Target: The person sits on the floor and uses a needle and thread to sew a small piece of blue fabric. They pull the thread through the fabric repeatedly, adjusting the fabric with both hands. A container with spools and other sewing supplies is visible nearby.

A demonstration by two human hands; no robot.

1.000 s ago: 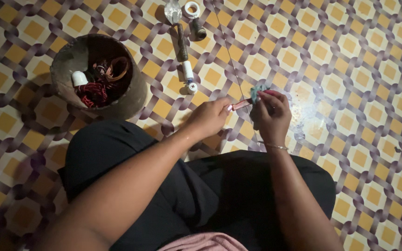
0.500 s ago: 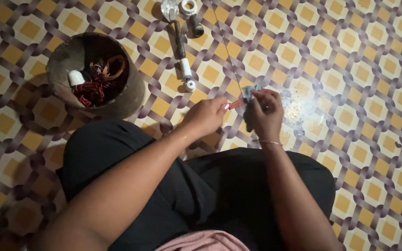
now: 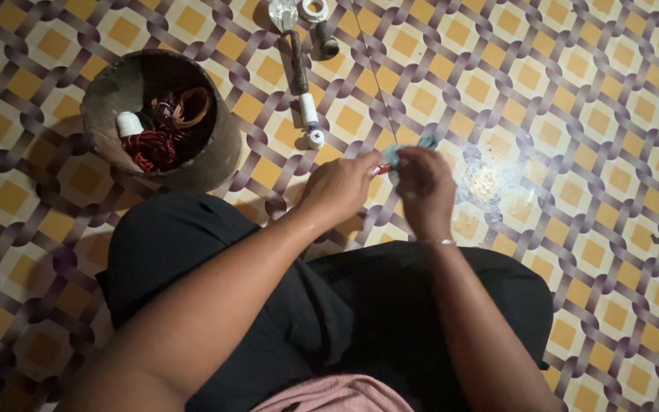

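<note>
I watched from far away, and this was the step I saw: both hands were close together, working on a small teal piece (image 3: 395, 153) low over the patterned floor (image 3: 612, 114).

The right hand (image 3: 425, 189) had its fingers curled and pressed together on the teal piece. The piece stuck out just past those fingertips. The left hand (image 3: 339, 188) pinched a small red-pink bit (image 3: 381, 169) between thumb and finger. That bit was just beside the teal piece, maybe touching it. I could not tell what the bit was.

A thin thread (image 3: 375, 72) ran up and away from the fingertips. It looked pulled straight.

I think any next move here called for a steady pinch and small, slow finger work, so the thread stayed tight and the piece did not slip.

The teal piece looked soft, small and a bit crumpled. Most of it was hidden by the fingers.

Beyond the left fingers lay a little white tube (image 3: 311, 116) and a dark stick (image 3: 299, 61). Farther out on that side stood a round basket (image 3: 104, 95) with red and brown cords inside.
</note>
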